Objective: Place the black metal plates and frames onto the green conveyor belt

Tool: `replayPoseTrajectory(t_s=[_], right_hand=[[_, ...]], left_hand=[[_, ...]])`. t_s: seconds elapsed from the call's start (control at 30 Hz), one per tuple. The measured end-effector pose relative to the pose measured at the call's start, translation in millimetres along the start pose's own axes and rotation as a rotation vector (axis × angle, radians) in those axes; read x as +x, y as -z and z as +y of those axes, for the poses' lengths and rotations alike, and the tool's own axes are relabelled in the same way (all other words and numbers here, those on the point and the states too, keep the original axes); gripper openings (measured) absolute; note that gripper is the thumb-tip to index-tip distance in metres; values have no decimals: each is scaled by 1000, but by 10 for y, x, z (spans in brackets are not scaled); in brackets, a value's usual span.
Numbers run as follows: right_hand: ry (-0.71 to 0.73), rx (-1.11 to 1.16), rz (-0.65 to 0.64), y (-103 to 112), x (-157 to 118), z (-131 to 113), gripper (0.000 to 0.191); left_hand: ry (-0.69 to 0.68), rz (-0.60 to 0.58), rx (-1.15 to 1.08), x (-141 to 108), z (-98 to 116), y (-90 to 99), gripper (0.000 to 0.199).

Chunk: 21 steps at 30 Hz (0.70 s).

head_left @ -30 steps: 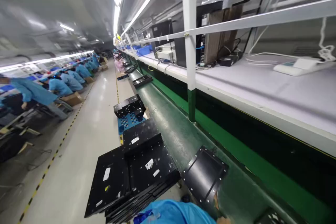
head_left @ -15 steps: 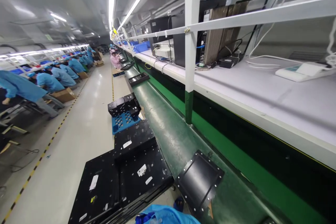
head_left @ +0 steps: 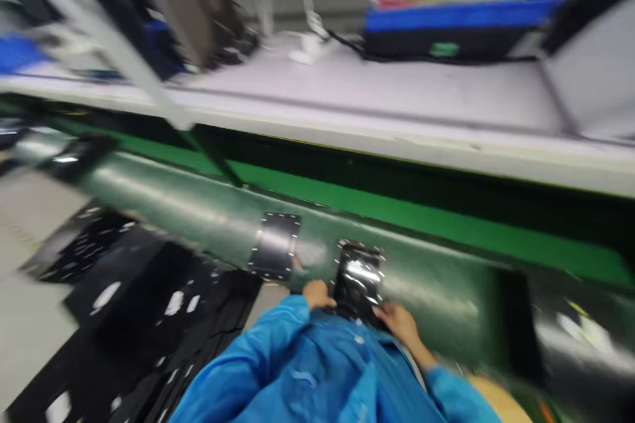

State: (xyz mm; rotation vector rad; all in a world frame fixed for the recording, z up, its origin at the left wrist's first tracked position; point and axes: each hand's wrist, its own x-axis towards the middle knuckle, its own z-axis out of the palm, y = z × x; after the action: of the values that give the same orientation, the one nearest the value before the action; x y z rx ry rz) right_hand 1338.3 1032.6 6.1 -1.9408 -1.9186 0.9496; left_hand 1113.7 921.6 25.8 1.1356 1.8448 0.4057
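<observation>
A glossy black panel (head_left: 358,272) with small white dots along its border lies on the green bench in front of my body. My left hand (head_left: 318,294) is closed at its near left corner, fingers bent in toward the edge. At the near right corner, my right hand (head_left: 399,325) pinches the panel's edge. The panel's near end is partly hidden by my blue jacket. A second black panel (head_left: 274,246) with dotted edges lies flat just left of my left hand, apart from it. Motion blur softens the view.
Stacked black panels (head_left: 143,304) with white labels stand to my left. Behind the green bench (head_left: 431,284) runs a white shelf (head_left: 397,99), carrying a blue-rimmed bin (head_left: 446,26). A slanted post (head_left: 163,99) rises at left. More dark pieces (head_left: 516,324) lie at right.
My view has swung right and down toward the bench. Both hands now show, closed on the edges of a glossy black panel; neither was visible before.
</observation>
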Motion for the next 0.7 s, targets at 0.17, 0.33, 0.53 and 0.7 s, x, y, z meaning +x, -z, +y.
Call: replayPoseTrajectory(t_s=[0.17,0.33,0.53,0.7], right_hand=[[-44,57,2,387,-57,837,84],[53,77,-11,259,653,635,80],[93,152,15,218,921,697,47],[164,275,16,234,1116,685,31]], left_hand=[[-176,204,148,759,211,-133,56],[-302,144,274,1410,533,-6,60],[-289,119,237,1790,530,22,26],[-215,133,173,1853,532,50,23]])
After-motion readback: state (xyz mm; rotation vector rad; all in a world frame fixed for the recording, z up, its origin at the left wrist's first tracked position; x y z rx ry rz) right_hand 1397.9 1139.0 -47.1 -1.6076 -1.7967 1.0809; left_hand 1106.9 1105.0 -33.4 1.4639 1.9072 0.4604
